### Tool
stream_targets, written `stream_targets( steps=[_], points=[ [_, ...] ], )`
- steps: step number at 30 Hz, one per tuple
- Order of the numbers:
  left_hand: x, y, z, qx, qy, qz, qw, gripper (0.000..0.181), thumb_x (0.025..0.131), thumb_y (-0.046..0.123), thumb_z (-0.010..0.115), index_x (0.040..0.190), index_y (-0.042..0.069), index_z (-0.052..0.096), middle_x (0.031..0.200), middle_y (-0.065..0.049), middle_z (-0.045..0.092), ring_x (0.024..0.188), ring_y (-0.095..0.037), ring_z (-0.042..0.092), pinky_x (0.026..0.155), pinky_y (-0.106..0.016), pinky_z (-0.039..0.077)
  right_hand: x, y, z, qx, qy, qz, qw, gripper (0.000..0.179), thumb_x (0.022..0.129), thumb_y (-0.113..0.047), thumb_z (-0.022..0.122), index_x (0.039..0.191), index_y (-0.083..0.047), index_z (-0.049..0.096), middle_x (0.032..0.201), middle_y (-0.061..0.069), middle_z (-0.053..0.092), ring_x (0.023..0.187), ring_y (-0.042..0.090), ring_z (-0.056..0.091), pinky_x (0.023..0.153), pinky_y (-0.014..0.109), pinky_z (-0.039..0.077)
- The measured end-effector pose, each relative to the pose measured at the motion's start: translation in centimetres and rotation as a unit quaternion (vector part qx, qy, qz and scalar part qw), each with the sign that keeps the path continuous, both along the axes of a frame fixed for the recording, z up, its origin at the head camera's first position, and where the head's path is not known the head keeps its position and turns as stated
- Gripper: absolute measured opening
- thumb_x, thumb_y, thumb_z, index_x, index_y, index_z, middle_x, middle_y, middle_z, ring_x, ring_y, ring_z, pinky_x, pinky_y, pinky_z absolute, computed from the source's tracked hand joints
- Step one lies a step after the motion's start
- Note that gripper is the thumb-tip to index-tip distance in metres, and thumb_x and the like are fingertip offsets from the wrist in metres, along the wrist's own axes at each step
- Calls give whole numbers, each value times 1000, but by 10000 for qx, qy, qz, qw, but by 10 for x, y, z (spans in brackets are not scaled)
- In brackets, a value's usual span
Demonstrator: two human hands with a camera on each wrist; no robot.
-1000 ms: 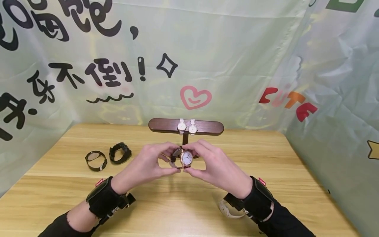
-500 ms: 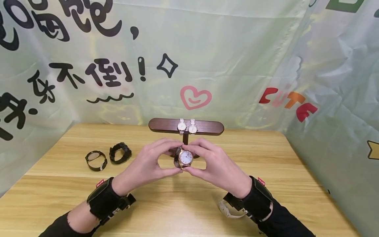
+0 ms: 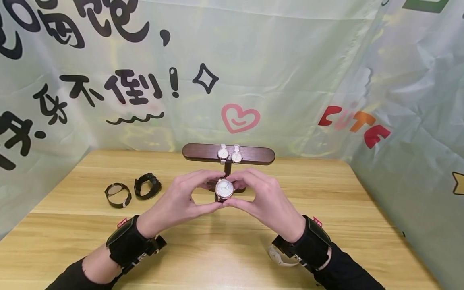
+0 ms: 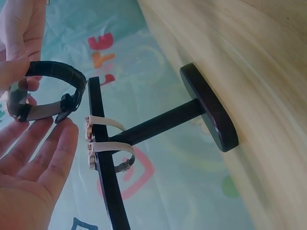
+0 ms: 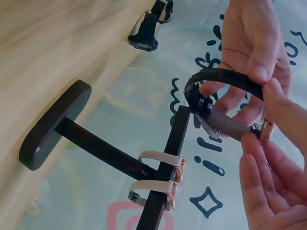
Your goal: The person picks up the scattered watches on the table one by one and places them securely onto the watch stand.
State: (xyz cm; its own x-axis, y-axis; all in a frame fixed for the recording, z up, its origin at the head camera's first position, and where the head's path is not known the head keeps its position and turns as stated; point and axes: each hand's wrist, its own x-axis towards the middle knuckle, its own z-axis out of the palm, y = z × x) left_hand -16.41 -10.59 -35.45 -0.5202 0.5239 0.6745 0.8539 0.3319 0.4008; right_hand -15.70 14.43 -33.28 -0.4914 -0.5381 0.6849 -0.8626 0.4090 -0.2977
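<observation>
A wristwatch with a white dial, a rose-gold case and a dark strap (image 3: 224, 188) is held up between both hands. The left hand (image 3: 190, 191) pinches it from the left, thumb below and fingers above; the right hand (image 3: 259, 193) does likewise from the right. In both wrist views the strap (image 4: 60, 72) forms a loop, its buckle (image 5: 196, 99) on the side away from the dial. Just behind stands a dark brown watch stand (image 3: 203, 152), whose bar carries two watches with pale straps, one left (image 3: 223, 154) and one right (image 3: 237, 156). Watch and bar look apart in the head view.
Two black watches, one slim (image 3: 117, 196) and one chunky (image 3: 148, 186), lie on the wooden table (image 3: 232, 257) at the left. A white-strapped watch (image 3: 284, 262) lies partly hidden under the right wrist. A printed cloth (image 3: 290, 80) hangs behind the table.
The watch has turned so its dial faces the head camera more squarely, hiding the strap loop seen at its left earlier. It sits slightly higher and further left.
</observation>
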Motion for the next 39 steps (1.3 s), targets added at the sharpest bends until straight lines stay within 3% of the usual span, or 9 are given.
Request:
stream_targets(
  steps=[6, 12, 21, 29, 33, 39],
  points=[
    [-1, -1, 1, -28, 68, 40, 10000, 66, 83, 12, 94, 142, 6, 65, 134, -9, 75, 110, -17, 77, 88, -25, 66, -1, -1, -2, -149, 59, -11, 9999, 49, 76, -20, 98, 119, -8, 77, 110, 0, 73, 93, 10, 70, 82, 15, 59],
    [-4, -7, 4, -18, 219, 3, 9998, 66, 80, 6, 94, 140, 5, 66, 130, -9, 77, 108, -19, 77, 85, -32, 68, -2, -3, -2, -117, 167, 102, 9997, 47, 80, -14, 96, 123, -7, 79, 112, 3, 75, 94, 11, 75, 84, 13, 60],
    [-2, -9, 6, -73, 143, 159, 9997, 62, 82, 14, 95, 138, 7, 69, 129, -5, 77, 107, -13, 76, 88, -28, 66, -1, -4, -3, -138, 121, 118, 9998, 46, 80, -11, 95, 123, -8, 78, 109, 1, 76, 92, 9, 73, 84, 12, 59],
    [-2, -13, 10, -121, 181, 258, 9994, 62, 81, 10, 95, 137, 6, 69, 129, -7, 77, 107, -17, 77, 88, -29, 67, -4, -1, -1, -16, 6, 90, 10000, 46, 82, -12, 94, 124, -7, 77, 112, 1, 76, 95, 9, 73, 84, 17, 62],
    [-4, -18, 14, -140, 226, 384, 9989, 63, 80, 11, 95, 137, 7, 69, 130, -6, 77, 111, -19, 76, 89, -28, 66, -10, 8, 4, 4, 129, -101, 9999, 43, 84, -7, 92, 124, -4, 77, 114, 6, 77, 98, 16, 76, 86, 26, 66],
    [-8, -27, 20, -145, 348, 642, 9972, 61, 79, 12, 96, 135, 9, 70, 129, -5, 77, 109, -18, 76, 89, -32, 67, -22, 27, 13, -93, 139, -793, 9967, 39, 86, -7, 90, 122, -3, 77, 116, 8, 78, 102, 22, 76, 87, 37, 66]
  ],
)
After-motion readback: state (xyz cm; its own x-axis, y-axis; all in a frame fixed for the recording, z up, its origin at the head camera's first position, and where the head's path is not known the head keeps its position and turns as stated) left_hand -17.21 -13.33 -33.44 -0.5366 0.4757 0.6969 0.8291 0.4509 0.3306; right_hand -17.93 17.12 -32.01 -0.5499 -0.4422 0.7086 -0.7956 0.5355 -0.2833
